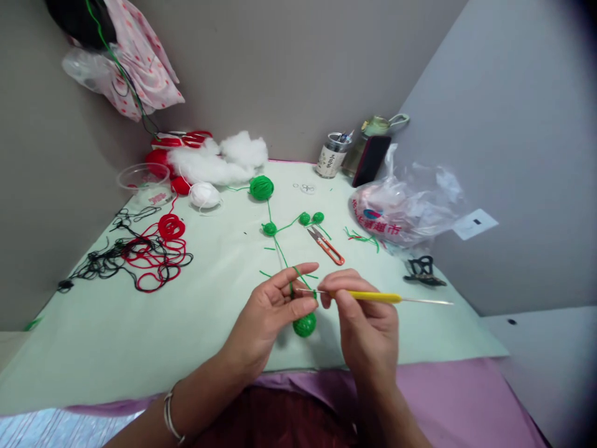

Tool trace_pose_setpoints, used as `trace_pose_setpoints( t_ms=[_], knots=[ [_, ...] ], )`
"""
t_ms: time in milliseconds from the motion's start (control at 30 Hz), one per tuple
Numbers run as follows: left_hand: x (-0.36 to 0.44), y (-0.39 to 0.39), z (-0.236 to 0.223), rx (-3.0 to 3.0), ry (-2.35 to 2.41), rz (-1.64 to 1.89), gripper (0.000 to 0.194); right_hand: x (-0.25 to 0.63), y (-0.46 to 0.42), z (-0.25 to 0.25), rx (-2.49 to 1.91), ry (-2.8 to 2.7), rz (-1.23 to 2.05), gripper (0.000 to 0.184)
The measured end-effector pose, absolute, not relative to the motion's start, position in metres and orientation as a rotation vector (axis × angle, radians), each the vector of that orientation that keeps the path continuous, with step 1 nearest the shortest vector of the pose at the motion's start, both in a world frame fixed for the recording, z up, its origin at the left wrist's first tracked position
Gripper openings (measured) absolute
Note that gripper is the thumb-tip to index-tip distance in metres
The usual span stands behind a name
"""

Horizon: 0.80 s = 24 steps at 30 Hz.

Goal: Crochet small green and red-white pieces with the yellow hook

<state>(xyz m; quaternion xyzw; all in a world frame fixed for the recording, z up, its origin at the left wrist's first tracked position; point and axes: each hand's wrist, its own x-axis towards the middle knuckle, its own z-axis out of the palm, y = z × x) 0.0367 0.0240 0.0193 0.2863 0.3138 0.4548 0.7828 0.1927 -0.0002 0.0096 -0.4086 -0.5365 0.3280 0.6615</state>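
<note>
A green crocheted ball [305,325] is showing just below the fingertips of the left hand [273,305], which is pinching its upper end between thumb and fingers. Just to its right, the right hand [368,317] is grasping a yellow-handled crochet hook [375,297], whose thin tip is pointing in at the left fingers. A green strand [282,252] is looping round the left index finger and running away over the tabletop [196,336]. Beyond the hands, orange-handled snips [332,250] are lying beside two small green balls [311,218]. Off right, a clear plastic bag [410,205] is bulging with something pale that I cannot identify; far left, a clear round tub [150,194] is standing, its contents unclear. Farther back, a labelled cup [329,160] is holding pens [346,137]
</note>
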Motion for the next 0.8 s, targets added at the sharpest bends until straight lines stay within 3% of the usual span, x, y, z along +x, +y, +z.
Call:
trace_pose_setpoints(
  t_ms=[133,333,567,700,800],
  knots=[
    [0.042,0.020,0.015,0.627,0.700,1.006,0.047,0.185,-0.001,0.007,-1.003,-1.341,0.623,0.022],
    [0.043,0.022,0.017,0.486,0.696,1.004,0.053,0.187,-0.012,0.001,-1.103,-1.664,0.046,0.034],
    [0.035,0.028,0.024,0.609,0.684,0.973,0.038,0.192,-0.001,0.011,-0.917,-1.098,0.822,0.015],
    [0.039,0.026,0.024,0.661,0.678,1.011,0.014,0.182,0.002,0.010,-0.978,-1.158,0.810,0.013],
    [0.039,0.025,0.026,0.646,0.684,1.024,0.017,0.177,0.001,0.011,-0.995,-1.220,0.732,0.016]
  ],
)
